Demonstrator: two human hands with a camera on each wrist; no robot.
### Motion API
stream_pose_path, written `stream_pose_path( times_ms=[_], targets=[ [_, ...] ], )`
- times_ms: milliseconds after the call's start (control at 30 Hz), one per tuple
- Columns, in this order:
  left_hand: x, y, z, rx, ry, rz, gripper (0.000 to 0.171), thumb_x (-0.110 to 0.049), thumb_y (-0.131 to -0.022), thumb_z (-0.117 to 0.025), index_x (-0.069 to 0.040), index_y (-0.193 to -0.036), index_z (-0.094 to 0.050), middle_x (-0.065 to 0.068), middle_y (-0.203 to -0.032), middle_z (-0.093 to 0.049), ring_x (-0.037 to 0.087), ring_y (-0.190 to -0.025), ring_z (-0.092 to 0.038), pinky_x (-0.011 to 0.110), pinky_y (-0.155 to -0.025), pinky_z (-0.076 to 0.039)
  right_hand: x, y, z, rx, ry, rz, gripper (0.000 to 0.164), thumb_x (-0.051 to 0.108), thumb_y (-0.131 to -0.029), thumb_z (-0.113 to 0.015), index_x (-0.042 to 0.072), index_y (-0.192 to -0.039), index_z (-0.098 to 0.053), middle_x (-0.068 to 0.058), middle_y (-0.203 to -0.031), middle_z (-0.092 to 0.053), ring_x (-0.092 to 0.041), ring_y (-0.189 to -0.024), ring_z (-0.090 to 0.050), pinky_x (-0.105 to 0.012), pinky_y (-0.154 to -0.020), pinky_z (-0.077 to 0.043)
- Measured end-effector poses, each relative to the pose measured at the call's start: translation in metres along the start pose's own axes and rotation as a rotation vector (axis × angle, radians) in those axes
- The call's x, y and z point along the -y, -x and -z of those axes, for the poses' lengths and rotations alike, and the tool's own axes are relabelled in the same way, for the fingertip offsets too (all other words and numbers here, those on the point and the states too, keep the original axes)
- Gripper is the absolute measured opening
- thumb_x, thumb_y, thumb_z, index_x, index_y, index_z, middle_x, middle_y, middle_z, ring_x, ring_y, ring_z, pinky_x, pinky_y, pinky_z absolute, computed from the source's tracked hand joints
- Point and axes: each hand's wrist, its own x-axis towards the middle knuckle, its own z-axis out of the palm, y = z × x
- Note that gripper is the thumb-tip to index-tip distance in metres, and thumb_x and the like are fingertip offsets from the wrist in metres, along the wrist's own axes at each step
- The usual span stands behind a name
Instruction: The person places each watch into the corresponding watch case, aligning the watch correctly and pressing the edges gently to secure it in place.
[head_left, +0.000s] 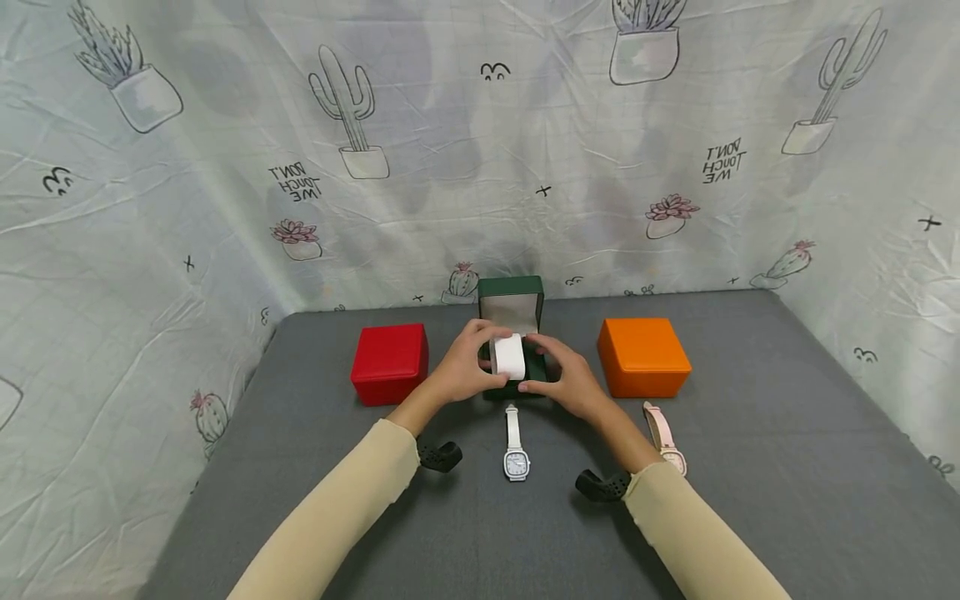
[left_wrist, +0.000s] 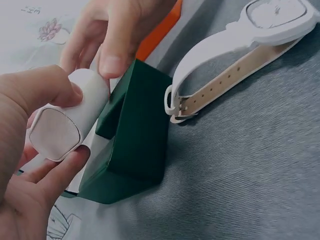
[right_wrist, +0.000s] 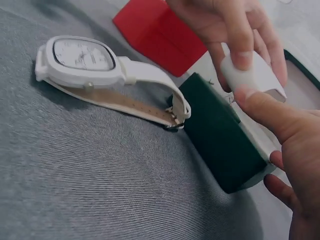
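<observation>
left hand: [head_left: 459, 367] curled, thumb and fingers gripping a white cushion [head_left: 509, 357] at its left end.
right hand: [head_left: 573, 383] partly closed, pinching the cushion's right end between thumb and fingers.
cushion: held above the green box's opening.
green box: [head_left: 512, 313] near the table's far edge, lid raised at the back.
white watch: [head_left: 515, 450] on the table, just in front of the green box, dial toward the near side.
red box: [head_left: 390, 364] closed, left of the green box, the left wrist passing close to its near right corner.
orange box: [head_left: 645, 358] closed, to the right.
pink watch: [head_left: 660, 429] in front of the orange box, partly behind the right forearm.
table: [head_left: 300, 467] grey strips separate the three boxes; a broad stretch runs from the orange box to the right edge, a narrower one from the red box to the left edge.
</observation>
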Motion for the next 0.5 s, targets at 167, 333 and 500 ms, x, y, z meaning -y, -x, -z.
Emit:
stream_pose_path(
  times_ms=[167,333,500],
  targets=[
    [0.000,0.009,0.000,-0.019,0.027,0.009,0.060,-0.010,-0.079,-0.078,-0.012,-0.134,-0.054,0.009,-0.138,-0.041,0.025,-0.123,-0.047,0.034,-0.088,-0.057,0.005,0.008,0.003,-0.037,-0.012,0.031,0.076,0.026,-0.074,-0.084,0.012,-0.141,-0.049,-0.008,-0.139,-0.054,-0.029,-0.115,-0.057,-0.047,-0.088,-0.053],
    [-0.003,0.017,0.000,-0.028,0.061,-0.012,0.061,-0.008,-0.079,-0.077,-0.012,-0.135,-0.053,0.010,-0.140,-0.040,0.027,-0.125,-0.045,0.038,-0.088,-0.057,0.010,0.019,0.003,-0.047,-0.004,0.047,0.073,0.028,-0.074,-0.084,0.010,-0.138,-0.052,-0.007,-0.131,-0.058,-0.028,-0.105,-0.059,-0.046,-0.085,-0.053],
    [-0.005,0.025,0.001,-0.035,0.077,-0.045,0.060,-0.008,-0.080,-0.076,-0.012,-0.135,-0.053,0.010,-0.141,-0.040,0.027,-0.126,-0.045,0.040,-0.089,-0.057,0.014,0.029,0.001,-0.029,0.018,0.030,0.067,0.031,-0.073,-0.084,0.010,-0.131,-0.057,-0.005,-0.127,-0.060,-0.024,-0.104,-0.059,-0.045,-0.087,-0.053]
  ],
)
